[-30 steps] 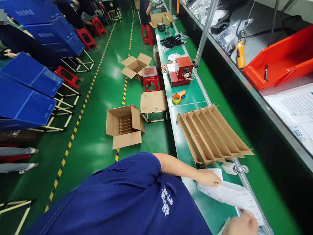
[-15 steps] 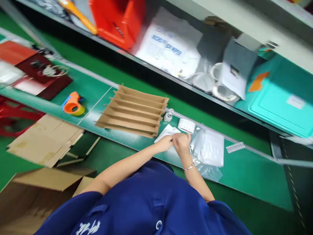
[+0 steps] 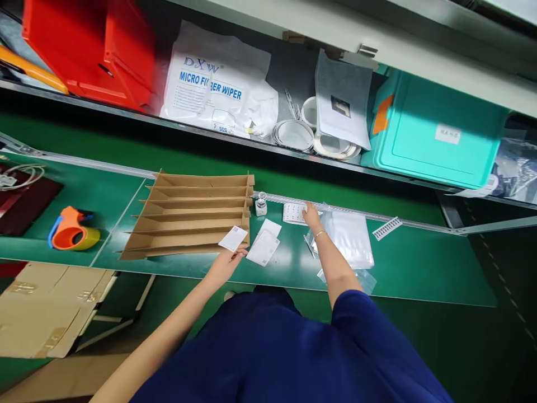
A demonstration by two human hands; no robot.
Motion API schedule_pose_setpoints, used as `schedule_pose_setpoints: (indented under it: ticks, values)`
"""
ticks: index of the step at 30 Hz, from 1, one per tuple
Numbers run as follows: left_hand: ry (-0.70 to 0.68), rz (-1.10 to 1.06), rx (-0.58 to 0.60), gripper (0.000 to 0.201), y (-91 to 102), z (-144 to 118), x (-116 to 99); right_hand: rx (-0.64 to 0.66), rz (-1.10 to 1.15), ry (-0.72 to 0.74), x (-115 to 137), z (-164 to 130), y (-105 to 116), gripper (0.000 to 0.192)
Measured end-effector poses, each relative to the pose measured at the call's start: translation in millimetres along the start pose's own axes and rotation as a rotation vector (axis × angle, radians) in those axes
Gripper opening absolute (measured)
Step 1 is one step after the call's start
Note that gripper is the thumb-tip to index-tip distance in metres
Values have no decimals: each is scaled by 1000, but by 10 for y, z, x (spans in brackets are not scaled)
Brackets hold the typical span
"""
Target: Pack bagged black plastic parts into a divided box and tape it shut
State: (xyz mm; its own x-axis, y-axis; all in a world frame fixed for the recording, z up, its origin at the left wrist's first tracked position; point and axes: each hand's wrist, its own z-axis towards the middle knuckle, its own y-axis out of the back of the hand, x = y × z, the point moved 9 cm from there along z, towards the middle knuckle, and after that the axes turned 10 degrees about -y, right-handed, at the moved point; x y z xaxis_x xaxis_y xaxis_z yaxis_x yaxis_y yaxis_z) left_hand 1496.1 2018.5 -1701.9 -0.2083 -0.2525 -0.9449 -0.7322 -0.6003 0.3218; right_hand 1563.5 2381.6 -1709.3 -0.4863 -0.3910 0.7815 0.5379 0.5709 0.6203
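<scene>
My left hand [image 3: 229,262] pinches a small white card [image 3: 233,239] by its lower edge, over the near right corner of the brown cardboard divider [image 3: 188,224]. More white cards [image 3: 263,249] lie overlapping on the green bench, just right of that hand. Farther right, my right hand [image 3: 311,215] has its fingers closed at the right edge of a white sheet of printed labels [image 3: 293,212]. Between the divider and the sheet stands a small glass bottle [image 3: 260,205]. Clear plastic bags [image 3: 352,238] lie beside and partly under my right forearm.
A printed strip [image 3: 387,228] lies at the right by the metal rail [image 3: 356,214]. On the left are a tape dispenser [image 3: 71,229] and a dark red box [image 3: 37,201]. The shelf above carries a red bin [image 3: 88,50], a wiper pack [image 3: 210,84] and a teal box [image 3: 444,129].
My hands, together before, have separated. The left has moved left with a card; the right has reached forward to the label sheet. The camera view has turned and shifted.
</scene>
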Motion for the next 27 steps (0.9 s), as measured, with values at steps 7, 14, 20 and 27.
schedule_pose_setpoints:
  ticks: [7, 14, 20, 27]
  values:
    - [48, 58, 12, 30, -54, 18, 18, 260, 120, -54, 3, 258, -115, 23]
    - [56, -131, -42, 44, -222, 369, -251, 285, 274, 43, 273, -510, 351, 30]
    - [-50, -542, -159, 68, -458, 659, -836, 184, 362, 118, 337, -1302, 327, 31]
    - [-165, -528, -208, 64, -581, 779, -1128, 52, 420, 70, 202, -1433, 398, 28]
